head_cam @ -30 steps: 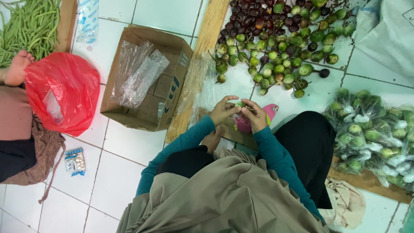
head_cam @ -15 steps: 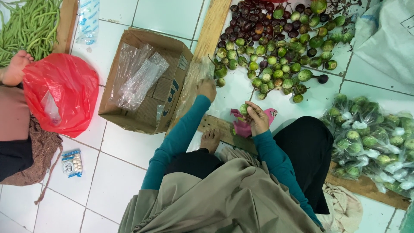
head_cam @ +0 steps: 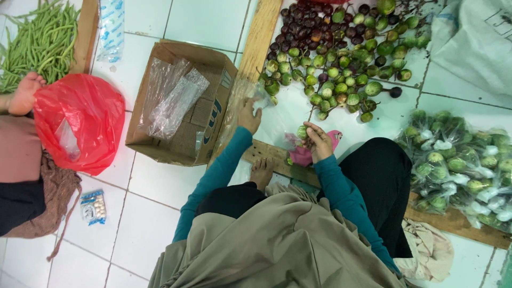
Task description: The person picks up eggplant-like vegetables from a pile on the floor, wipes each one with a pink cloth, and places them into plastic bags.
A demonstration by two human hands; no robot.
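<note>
1. Left hand [head_cam: 249, 114]: fingers spread flat on clear plastic bags [head_cam: 242, 106], just right of the cardboard box [head_cam: 181, 101].
2. Right hand [head_cam: 319, 141]: fingers pinching a small green eggplant [head_cam: 302, 132], farther right of the box.
3. Bags: likely light, limp, slippery; best pinched at an edge.

We see a bright, even light all over the white tile floor [head_cam: 208, 21]. Shadows are soft and small. The clear plastic bags [head_cam: 170, 98] shine a little. Everything looks sharp, with slight bending at the edges.
</note>
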